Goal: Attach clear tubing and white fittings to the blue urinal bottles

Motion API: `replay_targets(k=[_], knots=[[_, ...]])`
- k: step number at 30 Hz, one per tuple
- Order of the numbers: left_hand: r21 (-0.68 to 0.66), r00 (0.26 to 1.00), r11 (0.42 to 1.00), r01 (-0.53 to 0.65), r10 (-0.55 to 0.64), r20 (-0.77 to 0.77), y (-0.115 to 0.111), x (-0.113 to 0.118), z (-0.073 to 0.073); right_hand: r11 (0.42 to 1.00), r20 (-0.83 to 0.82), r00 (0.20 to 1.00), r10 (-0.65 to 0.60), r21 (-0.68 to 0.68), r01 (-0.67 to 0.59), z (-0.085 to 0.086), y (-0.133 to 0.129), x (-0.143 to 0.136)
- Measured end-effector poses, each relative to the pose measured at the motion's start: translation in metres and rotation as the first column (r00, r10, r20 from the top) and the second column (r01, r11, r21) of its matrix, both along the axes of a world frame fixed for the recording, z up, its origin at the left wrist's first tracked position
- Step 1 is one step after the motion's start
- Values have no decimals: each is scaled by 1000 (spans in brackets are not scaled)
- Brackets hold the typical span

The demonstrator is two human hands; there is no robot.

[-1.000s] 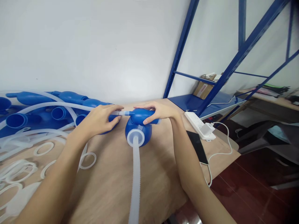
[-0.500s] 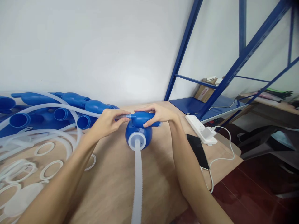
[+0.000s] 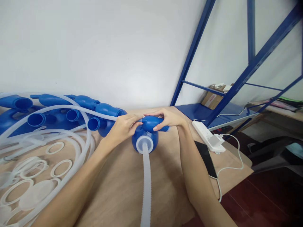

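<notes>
My right hand (image 3: 169, 119) is wrapped round a small blue plastic bulb (image 3: 151, 123), its thumb on the near side. At the bulb's narrow left end, my left hand (image 3: 127, 125) pinches the end of a translucent tube (image 3: 99, 114), and its fingers cover most of the joint. Just below the bulb sits a round blue body (image 3: 155, 142) with a white ring (image 3: 140, 144) on its front. From that ring a white ribbed hose (image 3: 146, 189) runs towards me over the brown table cover (image 3: 113, 189).
Several blue bulbs (image 3: 107, 109) are heaped at the left against the wall. Translucent rings (image 3: 61, 168) and coiled tubing lie before them. A white power strip (image 3: 205, 135), a black phone (image 3: 207, 159) and a cable are at the right, near a blue shelf frame (image 3: 189, 60).
My left fingers have slid right, up against the bulb's narrow end, covering the tip that showed before. The whole scene sits slightly further right in view. My right hand keeps its grip.
</notes>
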State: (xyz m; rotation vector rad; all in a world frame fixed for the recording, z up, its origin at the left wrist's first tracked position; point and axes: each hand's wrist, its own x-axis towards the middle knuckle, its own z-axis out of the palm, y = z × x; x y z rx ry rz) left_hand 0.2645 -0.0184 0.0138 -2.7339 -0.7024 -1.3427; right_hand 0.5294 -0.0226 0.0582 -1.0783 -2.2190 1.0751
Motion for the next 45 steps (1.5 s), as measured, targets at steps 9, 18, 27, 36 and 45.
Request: replay_targets(k=[9, 18, 27, 36, 45], knots=[[141, 967, 973, -182, 204, -154, -13, -13, 28, 998, -29, 999, -44, 33, 45, -1, -4, 0], [-629, 962, 777, 30, -193, -193, 13, -41, 5, 996, 56, 994, -90, 25, 89, 7, -7, 0], [-846, 971, 491, 207, -206, 118, 11, -22, -6, 997, 94, 992, -82, 23, 80, 9, -9, 0], [-818, 980, 545, 183, -163, 111, 4, -12, -3, 998, 53, 997, -59, 3, 59, 8, -9, -1], [-832, 952, 468, 299, -210, 223, -6, -1, -6, 999, 56, 998, -41, 8, 41, 4, -5, 2]])
